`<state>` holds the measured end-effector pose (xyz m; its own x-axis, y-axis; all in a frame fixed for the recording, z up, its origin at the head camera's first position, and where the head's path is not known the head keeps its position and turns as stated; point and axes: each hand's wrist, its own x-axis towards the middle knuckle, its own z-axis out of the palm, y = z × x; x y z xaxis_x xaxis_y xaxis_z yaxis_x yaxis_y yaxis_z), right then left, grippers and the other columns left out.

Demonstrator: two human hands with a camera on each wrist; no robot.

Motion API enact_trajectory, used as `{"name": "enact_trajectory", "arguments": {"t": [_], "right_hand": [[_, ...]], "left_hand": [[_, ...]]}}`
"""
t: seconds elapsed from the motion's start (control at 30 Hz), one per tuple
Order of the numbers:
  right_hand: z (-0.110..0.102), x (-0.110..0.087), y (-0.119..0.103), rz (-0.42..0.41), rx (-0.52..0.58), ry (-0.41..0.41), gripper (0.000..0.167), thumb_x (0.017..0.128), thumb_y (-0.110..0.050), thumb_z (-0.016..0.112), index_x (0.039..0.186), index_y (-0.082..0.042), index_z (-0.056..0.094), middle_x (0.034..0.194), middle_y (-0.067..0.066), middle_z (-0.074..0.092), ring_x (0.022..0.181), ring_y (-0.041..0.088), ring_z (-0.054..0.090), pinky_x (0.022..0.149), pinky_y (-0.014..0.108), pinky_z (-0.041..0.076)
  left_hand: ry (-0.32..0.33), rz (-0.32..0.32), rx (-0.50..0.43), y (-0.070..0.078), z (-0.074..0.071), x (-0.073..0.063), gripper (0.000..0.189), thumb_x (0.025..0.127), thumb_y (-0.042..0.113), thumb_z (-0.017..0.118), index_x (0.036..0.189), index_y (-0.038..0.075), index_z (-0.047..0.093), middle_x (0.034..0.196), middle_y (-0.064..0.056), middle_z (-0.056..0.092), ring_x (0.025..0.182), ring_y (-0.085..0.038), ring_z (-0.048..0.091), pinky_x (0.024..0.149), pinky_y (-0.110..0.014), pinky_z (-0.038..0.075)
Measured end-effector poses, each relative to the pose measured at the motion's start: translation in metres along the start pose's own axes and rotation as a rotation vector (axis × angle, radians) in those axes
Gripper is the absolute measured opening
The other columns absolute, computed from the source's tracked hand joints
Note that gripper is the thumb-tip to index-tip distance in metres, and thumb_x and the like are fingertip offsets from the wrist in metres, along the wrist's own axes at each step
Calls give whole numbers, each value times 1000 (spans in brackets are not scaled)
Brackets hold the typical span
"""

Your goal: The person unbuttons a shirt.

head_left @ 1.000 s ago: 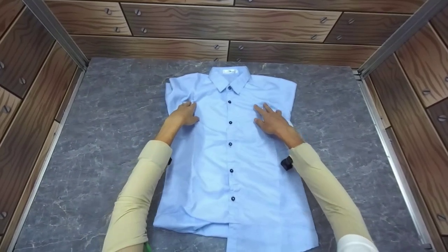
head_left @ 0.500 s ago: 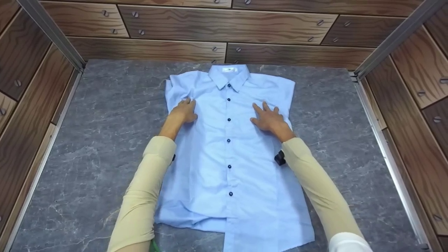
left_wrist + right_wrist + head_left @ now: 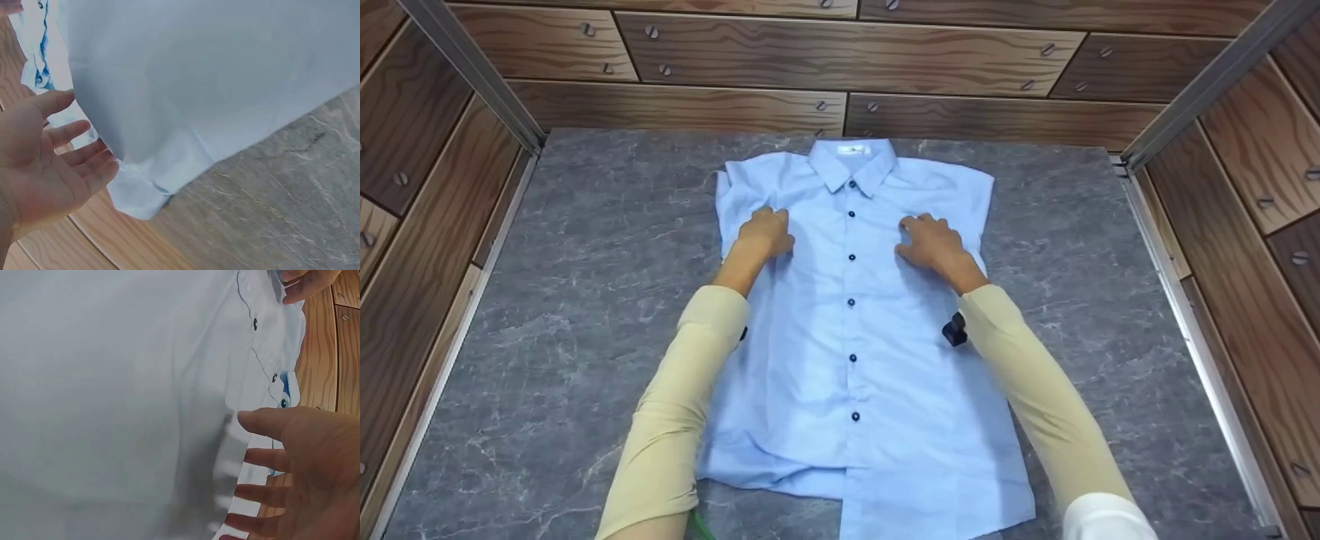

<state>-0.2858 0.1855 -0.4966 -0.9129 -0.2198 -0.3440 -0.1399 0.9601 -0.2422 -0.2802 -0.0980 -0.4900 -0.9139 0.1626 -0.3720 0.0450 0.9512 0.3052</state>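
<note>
A light blue button-up shirt (image 3: 814, 337) lies front up, with its collar (image 3: 853, 169) at the far end and dark buttons down the middle. My left hand (image 3: 765, 234) is over the chest on the left side, its fingers bent downward. Over the opposite chest is my right hand (image 3: 934, 241), fingers spread and slightly bent. In the left wrist view, loose fingertips (image 3: 101, 163) overlap the shirt cloth (image 3: 197, 73) and grip nothing. The right wrist view has the thumb and fingers apart, close over the cloth (image 3: 140, 410), their shadow falling on it.
Under the shirt is a dark grey marbled tabletop (image 3: 585, 300). Wood-patterned panels (image 3: 847, 52) stand behind and on both sides, with metal rails (image 3: 1192, 330) along the table's edges. A black wrist camera (image 3: 955, 330) shows beside the right cuff.
My left hand has shifted a little to the right, toward the button line. The fingers of both hands have bent more. The shirt lies much as before; the head view has tilted slightly.
</note>
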Motion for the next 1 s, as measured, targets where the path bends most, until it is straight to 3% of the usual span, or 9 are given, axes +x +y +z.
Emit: {"name": "enact_trajectory", "arguments": {"t": [0.17,0.37,0.77,0.87,1.0], "right_hand": [[4,11,-11,-131,86,128,43,101,-20,57,140,-2,52,141,22,47,127,44,44,102,55,39],[8,25,-20,-246,146,188,47,102,-14,56,146,0,45,145,23,44,131,41,44,108,49,35],[13,56,-26,-284,165,212,62,105,-10,48,159,-4,19,164,16,17,142,37,31,116,48,20],[13,61,-29,-297,134,220,63,104,-9,47,159,-5,17,165,14,14,138,38,37,115,49,22],[11,66,-34,-306,68,222,64,104,-7,47,160,-6,15,166,12,11,109,44,56,102,52,39]], "left_hand": [[64,-44,1,7,-1,1,44,99,15,48,139,-3,47,137,-26,46,128,-43,43,100,-54,42],[121,-68,11,15,-1,7,44,98,13,49,141,0,47,138,-24,46,128,-41,43,99,-52,44],[176,-4,111,30,7,15,39,99,13,51,137,1,52,132,-22,50,124,-37,46,99,-48,44],[186,-11,133,32,7,19,38,101,15,50,137,3,52,134,-20,48,127,-37,42,101,-48,41],[184,-10,134,33,10,23,41,102,18,50,141,5,49,139,-18,44,131,-37,36,104,-49,37]]}}
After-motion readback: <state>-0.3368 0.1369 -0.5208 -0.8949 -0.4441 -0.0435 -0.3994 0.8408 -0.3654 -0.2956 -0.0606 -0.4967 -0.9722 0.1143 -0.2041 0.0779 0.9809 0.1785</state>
